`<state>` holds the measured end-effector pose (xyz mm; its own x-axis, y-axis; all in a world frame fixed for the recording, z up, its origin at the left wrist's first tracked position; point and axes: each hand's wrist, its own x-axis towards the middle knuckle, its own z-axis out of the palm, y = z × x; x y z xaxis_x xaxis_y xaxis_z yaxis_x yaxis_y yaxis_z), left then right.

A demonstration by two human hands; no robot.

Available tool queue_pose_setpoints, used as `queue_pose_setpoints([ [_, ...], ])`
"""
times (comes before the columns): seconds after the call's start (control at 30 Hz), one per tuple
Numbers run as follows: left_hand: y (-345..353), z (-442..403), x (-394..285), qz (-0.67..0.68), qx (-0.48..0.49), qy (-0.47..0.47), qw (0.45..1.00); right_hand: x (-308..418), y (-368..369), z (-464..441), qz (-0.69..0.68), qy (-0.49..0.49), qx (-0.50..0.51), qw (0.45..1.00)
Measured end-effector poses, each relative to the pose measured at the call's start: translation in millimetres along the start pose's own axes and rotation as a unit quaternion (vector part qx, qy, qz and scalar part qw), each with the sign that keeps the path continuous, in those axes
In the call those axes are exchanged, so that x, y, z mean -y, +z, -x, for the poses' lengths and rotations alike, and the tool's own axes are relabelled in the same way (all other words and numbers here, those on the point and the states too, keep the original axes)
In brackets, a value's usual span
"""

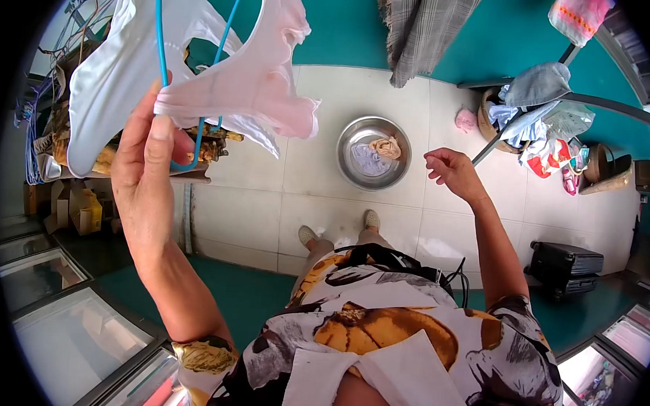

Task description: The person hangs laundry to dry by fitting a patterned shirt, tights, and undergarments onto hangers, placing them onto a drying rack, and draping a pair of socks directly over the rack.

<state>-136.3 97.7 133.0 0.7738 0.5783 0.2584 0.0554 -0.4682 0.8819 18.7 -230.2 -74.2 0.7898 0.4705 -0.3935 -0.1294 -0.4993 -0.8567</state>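
left of the metal basin (359, 133) and raised above it, the left hand (141, 168) pinches the edge of a pale pink garment (251, 74) against a blue hanger (161, 33), a white garment (119, 67) hanging beside it. right of the basin, also raised, the right hand (455, 174) is half curled, with a narrow gap between thumb and fingers. the basin stands on the tiled floor (311, 195) and holds a lavender cloth (370, 161) and a tan cloth (387, 147), both crumpled. to its right lies a pink cloth (465, 121), just beside a wicker basket (484, 117) heaped with pale blue and white cloths (502, 113). well apart from the basin, farther right, stands a black suitcase (568, 261); its contents are hidden.
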Motion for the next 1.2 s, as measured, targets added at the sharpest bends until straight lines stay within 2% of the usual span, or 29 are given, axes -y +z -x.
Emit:
queue_pose_setpoints([
  [0.1,-14,10,14,0.08,0.011,0.013,0.997,-6,26,3,-0.001,0.036,-0.013,0.999],
  [0.17,-29,19,35,0.112,0.012,0.095,0.989,-6,48,5,0.0,0.054,-0.015,0.998],
  [0.23,-57,32,59,0.123,0.055,0.091,0.987,-4,74,8,0.004,0.077,0.0,0.997],
  [0.37,-113,53,116,0.129,0.149,-0.019,0.98,3,123,9,0.048,0.108,0.016,0.993],
  [0.47,-148,64,146,0.12,0.161,-0.076,0.977,7,158,11,0.043,0.121,0.041,0.991],
  [0.53,-172,65,158,0.122,0.154,-0.085,0.977,-1,174,11,0.043,0.083,0.066,0.993],
  [0.57,-183,62,163,0.128,0.15,-0.085,0.977,-9,180,9,0.049,0.096,0.082,0.991],
  [0.67,-209,49,172,0.115,0.102,-0.085,0.984,-1,190,8,0.055,0.155,0.095,0.982],
  [0.77,-227,39,176,0.13,0.043,-0.063,0.989,-2,194,2,0.046,0.151,0.089,0.983],
  [0.87,-249,36,170,0.161,-0.045,-0.102,0.981,-19,202,-20,0.047,0.16,0.113,0.979],
  [1.2,-329,12,196,0.096,-0.222,-0.072,0.968,-10,259,-47,0.069,0.178,0.214,0.958],
])
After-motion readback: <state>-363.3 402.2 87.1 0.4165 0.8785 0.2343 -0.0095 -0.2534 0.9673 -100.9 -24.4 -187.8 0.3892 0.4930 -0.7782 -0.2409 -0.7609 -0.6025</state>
